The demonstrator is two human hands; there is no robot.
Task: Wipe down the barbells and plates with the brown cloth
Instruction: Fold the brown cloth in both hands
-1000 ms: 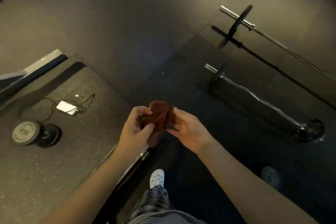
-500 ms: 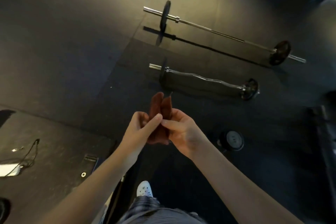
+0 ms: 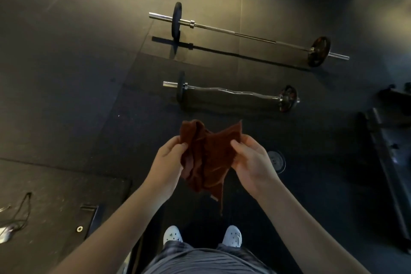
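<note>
I hold the brown cloth (image 3: 208, 158) in front of me, spread partly open between both hands. My left hand (image 3: 166, 162) pinches its left edge and my right hand (image 3: 251, 162) pinches its right edge. On the dark floor ahead lies a curl bar (image 3: 231, 92) with a black plate at each end. Farther back lies a long straight barbell (image 3: 244, 33), with a black plate (image 3: 176, 20) on its left end and another plate (image 3: 319, 51) on its right end. Both hands are well short of the bars.
A loose round weight plate (image 3: 277, 160) lies on the floor just right of my right hand. A dark rack or bench frame (image 3: 391, 162) runs along the right side. A white device with a black cable (image 3: 13, 222) sits at the lower left. My white shoes (image 3: 172, 233) stand below.
The view swung right and both barbells came fully into view. My hands pulled apart and the bunched cloth opened out between them.
</note>
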